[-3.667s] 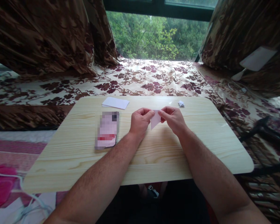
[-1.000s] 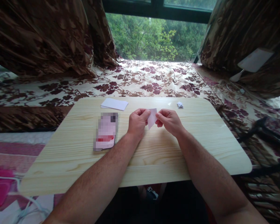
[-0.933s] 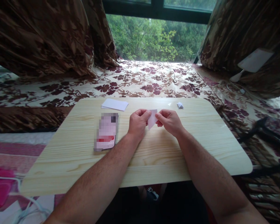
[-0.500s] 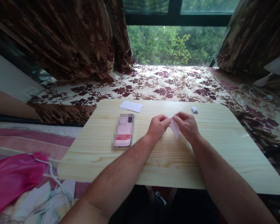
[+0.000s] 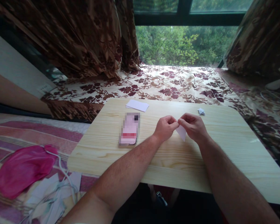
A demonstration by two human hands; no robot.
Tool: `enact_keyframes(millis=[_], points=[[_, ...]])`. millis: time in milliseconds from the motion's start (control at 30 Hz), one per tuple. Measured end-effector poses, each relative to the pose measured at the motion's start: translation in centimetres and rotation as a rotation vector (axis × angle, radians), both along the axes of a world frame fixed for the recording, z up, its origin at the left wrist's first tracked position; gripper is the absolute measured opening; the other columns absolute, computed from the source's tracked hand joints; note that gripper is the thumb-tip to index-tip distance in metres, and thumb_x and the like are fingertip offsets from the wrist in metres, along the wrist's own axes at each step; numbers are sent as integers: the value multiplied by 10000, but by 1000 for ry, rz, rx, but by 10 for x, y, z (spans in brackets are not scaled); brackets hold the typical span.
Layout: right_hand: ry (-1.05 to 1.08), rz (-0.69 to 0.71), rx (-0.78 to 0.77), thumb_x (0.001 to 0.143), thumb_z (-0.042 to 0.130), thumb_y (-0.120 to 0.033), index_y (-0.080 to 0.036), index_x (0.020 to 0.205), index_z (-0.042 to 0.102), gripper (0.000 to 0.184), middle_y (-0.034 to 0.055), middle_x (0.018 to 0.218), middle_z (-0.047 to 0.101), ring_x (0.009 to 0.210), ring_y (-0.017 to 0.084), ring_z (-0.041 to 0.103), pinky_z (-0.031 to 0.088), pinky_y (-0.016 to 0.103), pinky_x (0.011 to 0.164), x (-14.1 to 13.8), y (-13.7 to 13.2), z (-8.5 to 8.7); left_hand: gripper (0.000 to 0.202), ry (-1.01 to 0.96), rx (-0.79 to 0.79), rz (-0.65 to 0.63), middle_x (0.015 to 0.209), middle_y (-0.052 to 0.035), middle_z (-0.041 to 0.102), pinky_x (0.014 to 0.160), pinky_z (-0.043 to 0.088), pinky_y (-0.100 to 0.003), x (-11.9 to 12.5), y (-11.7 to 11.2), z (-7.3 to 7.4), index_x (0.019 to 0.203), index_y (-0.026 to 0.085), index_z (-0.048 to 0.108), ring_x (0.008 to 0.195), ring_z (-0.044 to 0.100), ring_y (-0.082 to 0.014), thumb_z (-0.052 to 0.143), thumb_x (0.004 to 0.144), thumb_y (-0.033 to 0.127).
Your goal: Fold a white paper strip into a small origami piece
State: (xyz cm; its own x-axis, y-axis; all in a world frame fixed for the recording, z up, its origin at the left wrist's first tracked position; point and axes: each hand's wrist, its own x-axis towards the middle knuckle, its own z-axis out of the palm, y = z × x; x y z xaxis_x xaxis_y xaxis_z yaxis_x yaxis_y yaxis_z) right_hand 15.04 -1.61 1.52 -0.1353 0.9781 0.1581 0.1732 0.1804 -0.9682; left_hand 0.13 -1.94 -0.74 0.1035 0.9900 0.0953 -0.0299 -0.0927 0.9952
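A small piece of white paper (image 5: 181, 133) is pinched between my two hands, above the right-middle part of the wooden table (image 5: 168, 165). My left hand (image 5: 167, 127) closes thumb and fingers on its upper left edge. Opposite it, my right hand (image 5: 192, 126) grips the upper edge, with its fingertips almost touching the left ones. The paper's lower part hangs down to a point; its top is hidden by my fingers. Beyond my right hand lies a small folded paper piece (image 5: 201, 111).
A phone in a pink case (image 5: 130, 128) lies left of my hands. Behind it is a stack of white paper strips (image 5: 137, 105). A pink bag (image 5: 25, 171), a white cable (image 5: 60, 160) and loose papers (image 5: 46, 186) lie on the striped bed cover at left.
The view has turned slightly left, so everything sits further right. My fingertips have come closer together at the paper's top, and both hands still hold it.
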Motion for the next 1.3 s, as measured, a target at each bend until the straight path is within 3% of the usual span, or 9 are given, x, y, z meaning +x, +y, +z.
enact_keyframes(millis=[500,700,1000,1300], points=[[9,-72,90,741,684,-225,-167,624,622,144,-30,537,541,495,90,430,304,239,452,-3,-3,2,206,-166,-62,-38,532,61,472,534,281,-235,-1,1,5,615,149,580,517,371,-60,745,679,256],[11,-86,75,744,691,-262,-176,625,624,161,-23,541,550,497,96,431,319,244,463,-3,-5,3,210,-167,-79,-40,534,58,477,531,281,-236,-2,1,5,617,153,587,516,374,-62,748,675,275],[11,-17,25,797,697,-341,-151,767,705,193,31,670,671,580,131,545,402,261,535,-3,1,-2,259,-111,-51,48,535,59,463,535,287,-240,-5,2,6,601,159,566,530,369,-74,765,674,309],[-117,-77,63,796,677,-346,-159,690,652,216,1,591,602,526,115,488,344,247,479,-1,2,-4,205,-42,11,94,556,54,471,535,286,-245,-3,0,9,597,158,568,556,383,-84,717,695,259]])
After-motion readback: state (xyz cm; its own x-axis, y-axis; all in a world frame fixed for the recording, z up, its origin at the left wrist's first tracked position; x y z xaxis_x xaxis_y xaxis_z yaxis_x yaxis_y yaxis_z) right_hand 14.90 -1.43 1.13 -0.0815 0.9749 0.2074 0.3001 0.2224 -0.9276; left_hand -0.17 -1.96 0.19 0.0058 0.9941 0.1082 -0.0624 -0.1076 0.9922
